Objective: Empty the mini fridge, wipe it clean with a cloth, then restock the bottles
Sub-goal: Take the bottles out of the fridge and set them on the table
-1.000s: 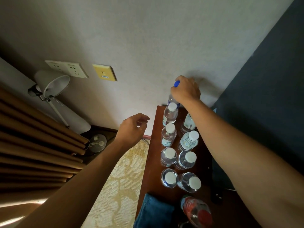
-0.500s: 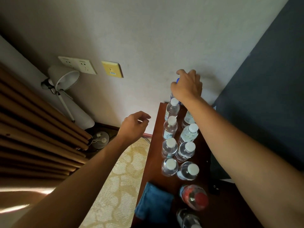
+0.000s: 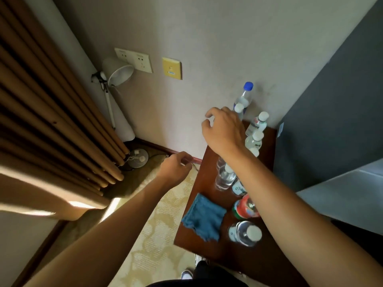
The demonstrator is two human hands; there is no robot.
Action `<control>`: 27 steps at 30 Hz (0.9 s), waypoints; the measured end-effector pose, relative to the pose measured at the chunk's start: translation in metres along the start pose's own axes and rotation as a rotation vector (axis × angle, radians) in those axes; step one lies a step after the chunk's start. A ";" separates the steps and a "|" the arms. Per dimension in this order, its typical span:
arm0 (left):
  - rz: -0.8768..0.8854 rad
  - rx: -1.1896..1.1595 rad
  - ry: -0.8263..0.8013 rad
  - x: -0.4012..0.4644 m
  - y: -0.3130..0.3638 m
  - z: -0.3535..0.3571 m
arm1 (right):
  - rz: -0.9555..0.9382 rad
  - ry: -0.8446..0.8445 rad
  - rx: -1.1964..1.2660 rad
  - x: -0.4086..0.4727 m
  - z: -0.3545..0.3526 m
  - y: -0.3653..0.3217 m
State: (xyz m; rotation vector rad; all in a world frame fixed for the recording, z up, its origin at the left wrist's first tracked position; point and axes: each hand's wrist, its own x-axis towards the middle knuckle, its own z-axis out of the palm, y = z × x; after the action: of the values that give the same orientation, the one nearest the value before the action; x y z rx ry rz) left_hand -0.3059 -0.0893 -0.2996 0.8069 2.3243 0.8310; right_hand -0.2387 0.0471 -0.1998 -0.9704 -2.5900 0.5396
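Right hand [image 3: 224, 131] now off the blue-capped bottle [image 3: 244, 97], fingers loosely curled, holding nothing; left hand [image 3: 175, 169] also loosely curled, holding nothing.

Both of your bare forearms reach forward from the bottom of the view. Your right hand [image 3: 224, 131] hovers above the far end of the wooden table [image 3: 209, 248], back of the hand facing up, fingers loosely curled with thumb and forefinger apart, holding nothing. Your right forearm runs diagonally over the table towards the lower right corner. Your left hand [image 3: 176, 169] hangs lower, just off the table's left edge, fingers curled inward and empty; its arm stretches back to the lower left.
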 end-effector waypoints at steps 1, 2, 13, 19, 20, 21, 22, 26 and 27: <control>-0.009 0.010 -0.015 -0.009 -0.006 0.004 | 0.000 -0.017 -0.007 -0.012 0.004 -0.004; -0.024 0.015 -0.034 -0.017 -0.013 0.009 | 0.002 -0.037 -0.011 -0.025 0.008 -0.007; -0.139 0.159 -0.160 -0.067 -0.068 0.083 | 0.317 -0.300 0.296 -0.157 0.080 -0.001; -0.181 0.107 -0.178 -0.070 -0.083 0.105 | 0.638 -0.381 0.526 -0.194 0.124 0.043; -0.176 0.117 -0.196 -0.069 -0.083 0.109 | 0.651 -0.406 0.521 -0.199 0.129 0.047; -0.172 0.128 -0.210 -0.069 -0.084 0.112 | 0.662 -0.433 0.510 -0.203 0.133 0.052; -0.177 0.138 -0.216 -0.069 -0.085 0.115 | 0.672 -0.457 0.510 -0.208 0.135 0.055; -0.241 0.104 -0.173 -0.068 -0.088 0.123 | 0.780 -0.563 0.605 -0.221 0.144 0.068; -0.253 0.085 -0.169 -0.068 -0.088 0.124 | 0.798 -0.584 0.616 -0.223 0.147 0.071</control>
State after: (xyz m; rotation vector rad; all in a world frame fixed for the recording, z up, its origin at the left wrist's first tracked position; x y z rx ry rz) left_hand -0.2104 -0.1452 -0.4241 0.5776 2.2623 0.5366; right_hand -0.1012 -0.0886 -0.3968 -1.7541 -2.0614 1.9182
